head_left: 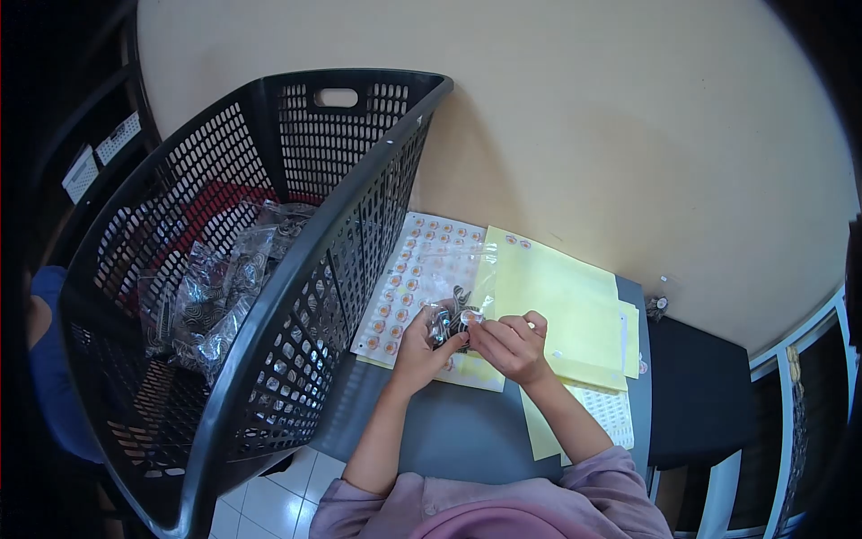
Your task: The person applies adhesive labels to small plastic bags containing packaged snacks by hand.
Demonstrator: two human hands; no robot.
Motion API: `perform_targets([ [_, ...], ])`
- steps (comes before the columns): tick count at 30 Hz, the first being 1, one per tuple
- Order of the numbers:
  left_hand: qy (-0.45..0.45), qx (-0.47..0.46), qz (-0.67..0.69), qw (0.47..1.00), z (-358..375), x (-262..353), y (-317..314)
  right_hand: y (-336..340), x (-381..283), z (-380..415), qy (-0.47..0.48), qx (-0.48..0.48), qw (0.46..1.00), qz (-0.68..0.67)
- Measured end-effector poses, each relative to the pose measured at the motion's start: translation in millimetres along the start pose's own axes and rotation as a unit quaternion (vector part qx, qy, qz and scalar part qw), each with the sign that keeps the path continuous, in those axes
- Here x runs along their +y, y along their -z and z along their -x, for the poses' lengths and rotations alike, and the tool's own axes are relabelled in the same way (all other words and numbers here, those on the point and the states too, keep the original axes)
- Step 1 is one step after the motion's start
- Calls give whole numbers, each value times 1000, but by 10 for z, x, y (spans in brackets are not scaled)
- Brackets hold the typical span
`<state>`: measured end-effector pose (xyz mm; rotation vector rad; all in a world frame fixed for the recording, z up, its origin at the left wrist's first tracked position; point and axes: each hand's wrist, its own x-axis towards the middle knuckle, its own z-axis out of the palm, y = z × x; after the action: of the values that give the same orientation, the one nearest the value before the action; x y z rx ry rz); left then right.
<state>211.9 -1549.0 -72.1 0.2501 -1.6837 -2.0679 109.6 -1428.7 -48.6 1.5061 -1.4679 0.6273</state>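
A clear plastic bag [462, 296] with dark, striped items inside is held over the sticker sheets in front of me. My left hand [422, 352] is wrapped round its left side. The fingers of my right hand [514, 348] are pinched at the bag's right edge, beside a small round orange-and-white sticker [470, 317]. Under the hands lies a white sheet of round orange stickers [391, 310]. Yellow backing sheets [557, 296] lie to its right.
A tall black basket [310, 260] with several filled clear bags [211, 296] stands at the left. The grey table [458, 431] meets a beige wall behind. A small bundle [657, 307] lies at the right, near a black surface [696, 386]. Part of another person in blue [58, 377] shows at far left.
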Motion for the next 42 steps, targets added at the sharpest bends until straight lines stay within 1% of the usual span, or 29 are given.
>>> perform_targets([
  [4, 18, -6, -11, 1000, 11, 22, -7, -5, 32, -19, 12, -8, 1000, 8],
  [8, 15, -4, -6, 1000, 16, 31, -17, 28, 101, -27, 53, -45, 997, -25],
  [10, 4, -21, 17, 1000, 1, -22, -2, 44, 151, -25, 68, -61, 995, -33],
  [12, 16, -21, 12, 1000, 2, -50, 6, 38, 196, -30, 96, -74, 992, -34],
  [17, 34, -23, -12, 999, 12, -40, 13, 40, 238, -46, 107, -91, 988, -59],
  [21, 25, -35, -6, 999, 11, -35, 25, 38, 264, -54, 105, -116, 983, -94],
  [25, 35, -53, 16, 998, 10, -36, 40, 77, 291, -100, 114, -141, 979, -97],
  [28, 22, -38, 29, 999, 6, -65, 27, 70, 293, -55, 99, -148, 977, -113],
  [30, 18, -42, 26, 999, 6, -44, 31, 85, 278, -38, 10, -169, 977, -133],
  [31, 14, -45, 22, 999, 5, -34, 38, 90, 265, -30, 11, -168, 977, -133],
  [33, 0, -61, 18, 998, 9, -36, 46, 95, 248, -23, -44, -198, 975, -90],
  [34, -13, -78, 14, 997, 15, -41, 50, 99, 240, -36, -44, -197, 975, -91],
  [36, -17, -80, 12, 997, 17, -54, 51, 127, 219, -81, -88, -225, 966, -96],
  [38, -22, -82, 10, 996, 8, -72, 59, 143, 200, -102, -94, -230, 965, -86],
  [40, -7, -76, 16, 997, 4, -94, 67, 157, 164, -112, -100, -235, 964, -77],
  [42, 2, -64, 22, 998, 23, -41, 50, 160, 108, -107, -149, -220, 962, -55],
])
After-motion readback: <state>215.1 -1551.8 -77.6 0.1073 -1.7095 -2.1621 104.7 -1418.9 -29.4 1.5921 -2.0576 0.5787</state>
